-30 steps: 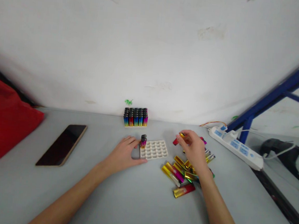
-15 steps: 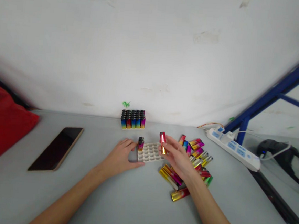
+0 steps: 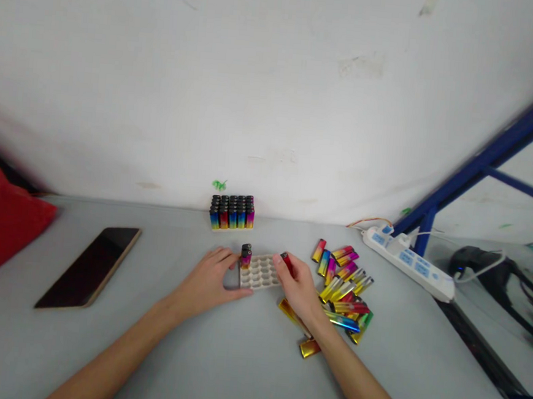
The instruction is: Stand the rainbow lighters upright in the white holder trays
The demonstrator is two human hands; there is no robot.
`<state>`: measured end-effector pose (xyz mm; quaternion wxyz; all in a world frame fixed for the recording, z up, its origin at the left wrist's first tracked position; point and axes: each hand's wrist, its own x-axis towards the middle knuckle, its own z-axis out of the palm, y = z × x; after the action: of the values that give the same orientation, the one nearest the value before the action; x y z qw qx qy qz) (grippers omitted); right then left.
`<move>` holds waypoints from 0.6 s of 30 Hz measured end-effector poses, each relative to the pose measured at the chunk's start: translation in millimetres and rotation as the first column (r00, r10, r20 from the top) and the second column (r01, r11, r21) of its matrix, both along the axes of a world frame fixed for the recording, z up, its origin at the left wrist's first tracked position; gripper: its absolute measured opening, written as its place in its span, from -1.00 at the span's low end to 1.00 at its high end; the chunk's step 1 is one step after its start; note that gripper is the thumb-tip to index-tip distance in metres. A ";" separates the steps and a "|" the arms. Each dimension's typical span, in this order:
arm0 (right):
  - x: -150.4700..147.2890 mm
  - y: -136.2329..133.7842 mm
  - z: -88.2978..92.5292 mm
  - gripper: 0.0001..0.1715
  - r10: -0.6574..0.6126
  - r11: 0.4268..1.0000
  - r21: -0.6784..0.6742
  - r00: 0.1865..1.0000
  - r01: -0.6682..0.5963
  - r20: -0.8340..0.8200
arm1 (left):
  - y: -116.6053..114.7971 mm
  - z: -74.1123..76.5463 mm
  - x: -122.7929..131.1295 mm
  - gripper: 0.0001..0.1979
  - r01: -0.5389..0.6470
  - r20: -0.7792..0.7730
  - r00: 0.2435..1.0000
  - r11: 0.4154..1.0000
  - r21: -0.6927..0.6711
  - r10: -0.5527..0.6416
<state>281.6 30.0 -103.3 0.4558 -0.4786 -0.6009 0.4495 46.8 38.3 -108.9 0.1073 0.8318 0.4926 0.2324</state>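
Note:
My right hand (image 3: pixel 300 282) grips a red lighter (image 3: pixel 286 261) near the right end of a pale tray (image 3: pixel 260 279) with rows of holes. The lighter's lower end is hidden by my fingers. Across the tray's left end, my left hand (image 3: pixel 211 278) holds it with the thumb at the front corner and fingertips near the back left. Two black-topped lighters (image 3: pixel 246 256) stand upright in the left column, beside those fingertips. Right of the tray lies a loose heap of shiny multicoloured lighters (image 3: pixel 342 288), partly covered by my right hand and forearm.
Against the wall stands a filled block of upright lighters (image 3: pixel 232 214). A dark phone or tablet (image 3: pixel 90 267) lies at left, with a red cloth (image 3: pixel 6 222) beyond it. On the right are a white power strip (image 3: pixel 409 263), a blue metal frame (image 3: pixel 472 169) and a black device (image 3: pixel 478 265).
My right hand has lowered the red lighter to the tray's right end and turned it, so its upper end now faces me. My left hand stays at the tray. The whole view has shifted slightly.

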 end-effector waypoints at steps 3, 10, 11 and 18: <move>-0.1 -2.0 -1.2 -0.42 -0.003 1.000 -0.019 0.999 0.003 0.034 | 0.1 0.1 -0.1 -0.51 0.008 0.019 1.000 1.000 0.008 -0.008; -1.5 -2.0 -2.2 -0.50 -0.035 0.999 -0.008 0.995 0.036 0.090 | 0.3 -2.4 -1.2 -0.51 0.009 0.024 1.000 1.000 0.017 -0.010; -1.5 -1.7 -1.4 -0.50 -0.035 0.999 0.004 0.994 0.035 0.106 | 0.3 -2.7 -1.3 -0.51 0.010 0.025 1.000 1.000 0.018 -0.010; 0.0 0.2 7.9 -0.60 -0.051 0.980 0.196 0.954 -0.008 0.294 | -1.2 0.3 1.0 -0.52 0.000 0.008 1.000 1.000 -0.006 0.000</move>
<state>281.6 30.2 -95.5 0.4098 -0.5002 -0.6986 0.3063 47.8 37.1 -108.6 0.1117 0.8306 0.4928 0.2343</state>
